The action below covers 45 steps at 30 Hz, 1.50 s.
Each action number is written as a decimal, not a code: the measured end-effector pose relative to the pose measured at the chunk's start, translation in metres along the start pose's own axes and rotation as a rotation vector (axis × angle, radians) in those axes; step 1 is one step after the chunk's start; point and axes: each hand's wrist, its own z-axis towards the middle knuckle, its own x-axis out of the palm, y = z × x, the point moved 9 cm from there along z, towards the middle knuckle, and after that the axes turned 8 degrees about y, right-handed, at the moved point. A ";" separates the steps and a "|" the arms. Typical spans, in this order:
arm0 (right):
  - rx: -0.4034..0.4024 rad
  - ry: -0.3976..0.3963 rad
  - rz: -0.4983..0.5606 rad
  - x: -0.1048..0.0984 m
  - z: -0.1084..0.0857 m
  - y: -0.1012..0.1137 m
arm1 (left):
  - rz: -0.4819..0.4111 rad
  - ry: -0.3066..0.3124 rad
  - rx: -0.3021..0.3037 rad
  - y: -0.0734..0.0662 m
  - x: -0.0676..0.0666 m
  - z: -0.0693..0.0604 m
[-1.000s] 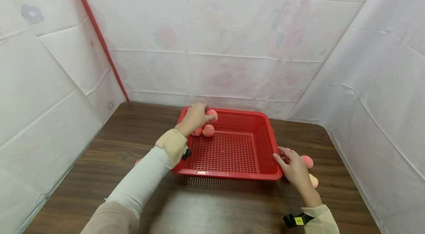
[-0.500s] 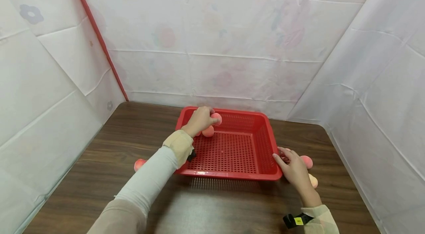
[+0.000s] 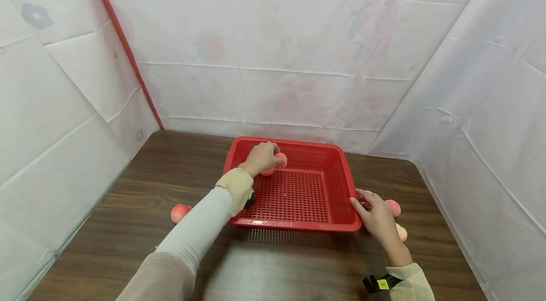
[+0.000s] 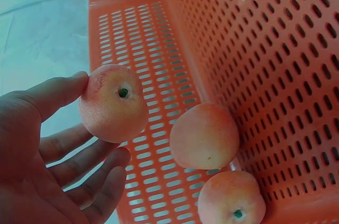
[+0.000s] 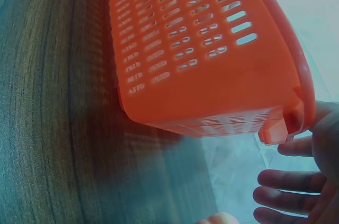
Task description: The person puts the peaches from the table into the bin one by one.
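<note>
My left hand [image 3: 262, 158] is over the left part of a red plastic basket [image 3: 294, 225], pinching a pink peach [image 3: 281, 160] between thumb and fingers. In the left wrist view the held peach [image 4: 114, 103] shows its small green stem end, with the other fingers spread below it. Two more peaches lie in the basket: one peach [image 4: 205, 136] and a second peach [image 4: 233, 200] by the wall. My right hand [image 3: 379, 218] holds the basket's right rim, thumb on the rim and fingertips just outside it.
On the brown wooden table [image 3: 128, 182], a red peach [image 3: 180, 213] lies left of the basket. Beside the right hand are a pink peach [image 3: 393, 207] and a yellowish peach [image 3: 401, 232], partly hidden. White sheets [image 3: 298, 54] hang around the table.
The left hand has moved right and slightly nearer with the peach, lower into the basket. Its arm has uncovered the red peach on the left. The right hand stays at the rim.
</note>
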 end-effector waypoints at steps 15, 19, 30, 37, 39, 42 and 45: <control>0.001 -0.019 -0.005 -0.003 -0.003 -0.001 | 0.099 0.089 0.019 0.003 0.028 0.015; 0.005 -0.026 -0.001 -0.004 -0.005 -0.001 | 0.125 0.095 0.045 0.000 0.033 0.016; -0.015 -0.034 0.003 -0.006 -0.005 0.000 | 0.163 0.102 0.029 -0.001 0.041 0.020; -0.023 -0.026 0.003 -0.005 -0.004 0.003 | 0.174 0.094 0.020 0.001 0.040 0.019; -0.030 -0.026 0.006 -0.006 -0.003 0.004 | 0.175 0.097 0.019 0.001 0.041 0.019; -0.036 -0.025 0.006 -0.007 -0.004 0.003 | 0.176 0.106 0.012 0.002 0.044 0.018; -0.028 -0.026 0.001 -0.007 -0.005 0.001 | 0.197 0.097 0.003 0.003 0.045 0.019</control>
